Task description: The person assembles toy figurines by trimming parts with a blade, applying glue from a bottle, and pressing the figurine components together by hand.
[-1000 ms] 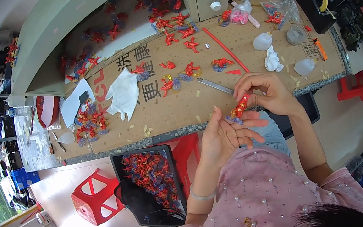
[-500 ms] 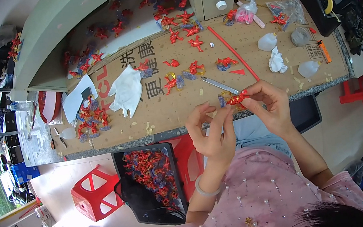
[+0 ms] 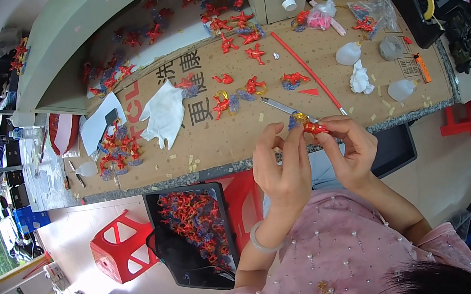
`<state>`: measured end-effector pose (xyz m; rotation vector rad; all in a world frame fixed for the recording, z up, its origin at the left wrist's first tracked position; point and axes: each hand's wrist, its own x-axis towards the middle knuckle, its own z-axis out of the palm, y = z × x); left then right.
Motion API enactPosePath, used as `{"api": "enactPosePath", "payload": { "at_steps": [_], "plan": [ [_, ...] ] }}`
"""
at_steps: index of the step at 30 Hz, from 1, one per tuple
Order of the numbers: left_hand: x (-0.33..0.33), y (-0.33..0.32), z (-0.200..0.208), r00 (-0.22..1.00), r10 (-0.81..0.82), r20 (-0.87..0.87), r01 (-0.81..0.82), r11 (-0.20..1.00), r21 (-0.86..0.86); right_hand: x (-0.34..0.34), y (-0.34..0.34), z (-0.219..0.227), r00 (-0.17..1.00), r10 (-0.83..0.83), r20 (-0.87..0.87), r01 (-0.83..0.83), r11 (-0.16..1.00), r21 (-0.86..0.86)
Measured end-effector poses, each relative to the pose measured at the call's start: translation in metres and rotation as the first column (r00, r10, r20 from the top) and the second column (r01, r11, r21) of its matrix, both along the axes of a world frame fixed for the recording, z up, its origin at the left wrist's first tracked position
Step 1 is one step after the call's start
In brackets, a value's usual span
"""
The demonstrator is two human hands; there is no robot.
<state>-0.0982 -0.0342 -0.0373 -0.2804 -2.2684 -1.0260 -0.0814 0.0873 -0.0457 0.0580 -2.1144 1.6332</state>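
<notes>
Above the table's front edge, both hands hold one small red toy figure (image 3: 315, 128) with a yellow and clear-blue part on it. My left hand (image 3: 281, 161) pinches the blue and yellow end between thumb and fingers. The fingertips of my right hand (image 3: 346, 149) close on the red end. Just beyond the hands a grey utility knife (image 3: 279, 106) lies on the cardboard. Similar red figures rest past it, one with a blue base (image 3: 295, 78) and another (image 3: 253, 85) beside it. A red stick (image 3: 307, 71) lies slantwise to the right.
A white glove (image 3: 164, 117) and a pile of figures (image 3: 118, 152) lie at left. Squeeze bottles (image 3: 348, 54), crumpled tissue (image 3: 360, 79) and an orange cutter (image 3: 421, 67) stand at right. Below the table edge are a black crate of figures (image 3: 229, 230) and a red stool (image 3: 116, 247).
The held figure has been turned, its yellow part now on top and its red end tilted downward. My left hand has shifted slightly right, closer to my right hand.
</notes>
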Motion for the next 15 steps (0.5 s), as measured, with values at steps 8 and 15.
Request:
{"api": "enactPosePath", "payload": {
  "at_steps": [8,15],
  "plan": [
    [-0.002,-0.008,0.007,0.992,-0.106,-0.067,0.102,0.993,-0.064,0.007,0.000,0.003,1.000,0.029,0.009,-0.028,0.996,-0.081],
    [0.001,-0.011,0.011,0.985,-0.119,-0.128,0.105,0.989,-0.108,0.008,0.000,0.013,0.999,0.032,-0.019,-0.033,0.999,-0.028]
  ]
}}
